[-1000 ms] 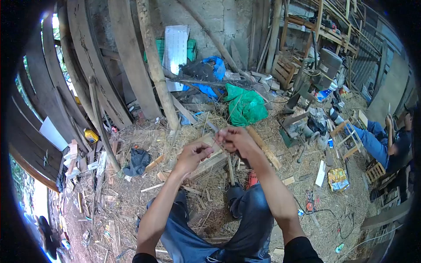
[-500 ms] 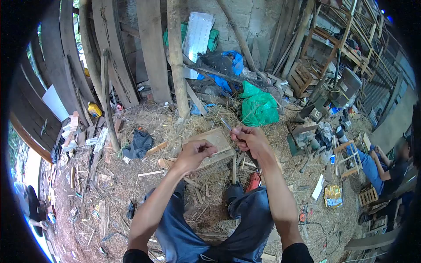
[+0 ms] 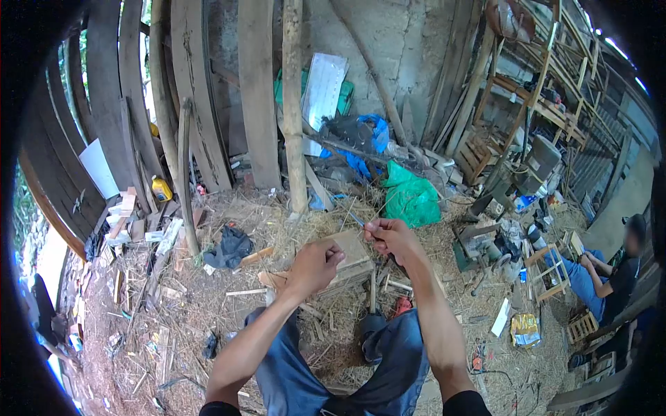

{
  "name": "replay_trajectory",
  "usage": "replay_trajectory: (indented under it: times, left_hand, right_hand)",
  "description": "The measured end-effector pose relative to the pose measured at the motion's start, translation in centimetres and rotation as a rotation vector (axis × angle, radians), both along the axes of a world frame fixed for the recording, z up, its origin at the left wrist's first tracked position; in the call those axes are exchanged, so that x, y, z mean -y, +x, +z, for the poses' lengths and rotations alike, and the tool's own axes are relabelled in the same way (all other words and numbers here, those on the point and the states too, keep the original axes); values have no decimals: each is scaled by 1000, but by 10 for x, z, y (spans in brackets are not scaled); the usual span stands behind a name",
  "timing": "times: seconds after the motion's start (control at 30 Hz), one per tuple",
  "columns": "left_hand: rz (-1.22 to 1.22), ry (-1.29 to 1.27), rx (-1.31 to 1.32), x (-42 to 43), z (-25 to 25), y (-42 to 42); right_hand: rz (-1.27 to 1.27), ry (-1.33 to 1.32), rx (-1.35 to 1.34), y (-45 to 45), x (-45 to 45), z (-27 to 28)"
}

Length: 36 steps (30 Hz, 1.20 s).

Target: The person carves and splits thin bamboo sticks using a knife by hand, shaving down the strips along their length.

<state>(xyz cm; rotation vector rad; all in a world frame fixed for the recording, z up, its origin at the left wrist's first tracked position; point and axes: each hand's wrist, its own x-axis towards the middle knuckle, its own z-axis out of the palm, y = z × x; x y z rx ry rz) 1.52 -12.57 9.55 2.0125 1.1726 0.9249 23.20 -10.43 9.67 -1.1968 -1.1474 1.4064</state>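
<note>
My right hand [image 3: 393,239] is closed around a slim, shiny metal tool [image 3: 356,219] that points forward and left past the fingertips; its exact kind is too small to tell. To its left, my left hand [image 3: 317,267] is curled, thumb against the fingers, and whatever it pinches is hidden. The two hands are apart. Below and between them lies a pale wooden block [image 3: 352,249] on the straw-covered ground, partly hidden by my hands. A wooden stick [image 3: 373,291] stands near my boot, beside a red object [image 3: 404,305].
A green plastic bag [image 3: 413,197] lies ahead, near a wooden post [image 3: 293,111]. A black cloth [image 3: 229,247] and a yellow bottle [image 3: 161,188] are at left. At right are a wooden frame [image 3: 548,272], a gold packet [image 3: 525,329] and a seated person [image 3: 603,277].
The view has tilted up slightly, so the scene sits lower. My left hand has come a little nearer my right hand, its fingers more curled. The tool stays in my right hand.
</note>
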Motion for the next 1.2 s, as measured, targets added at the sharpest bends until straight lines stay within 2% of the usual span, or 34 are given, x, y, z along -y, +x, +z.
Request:
replay_trajectory:
  times: [0.13, 0.2, 0.33, 0.4, 0.43, 0.53, 0.7, 0.8, 0.93, 1.0, 1.07, 1.2]
  left_hand:
    - [92, 200, -48, 10, 8, 3]
    - [141, 336, -68, 9, 3, 6]
    - [23, 327, 29, 13, -2, -2]
    - [5, 230, 38, 22, 7, -8]
    - [-9, 127, 59, 26, 11, -10]
    - [-26, 134, -20, 16, 8, -8]
    - [-48, 170, -9, 24, 6, -25]
    - [-43, 196, -38, 21, 9, -34]
    - [-51, 180, 7, 15, 5, -24]
    - [-47, 131, 6, 19, 5, -29]
    - [-52, 87, 0, 18, 1, -38]
    - [-85, -7, -12, 14, -12, -59]
  right_hand:
    - [18, 41, 8, -15, 8, -1]
    - [-46, 37, 137, -39, 25, 0]
    - [-159, 83, 39, -15, 25, 2]
    - [-109, 70, -190, 8, 20, 5]
    - [-113, 41, -146, 5, 24, 3]
    - [-28, 11, -181, -14, 41, 4]
    - [-195, 55, -261, 21, 24, 3]
    - [-197, 14, -247, 24, 20, -1]
    - [12, 33, -280, -18, 38, 4]
    - [0, 26, -247, -10, 25, -13]
    - [-140, 46, -238, 12, 14, -13]
    - [-154, 61, -237, 50, 10, 0]
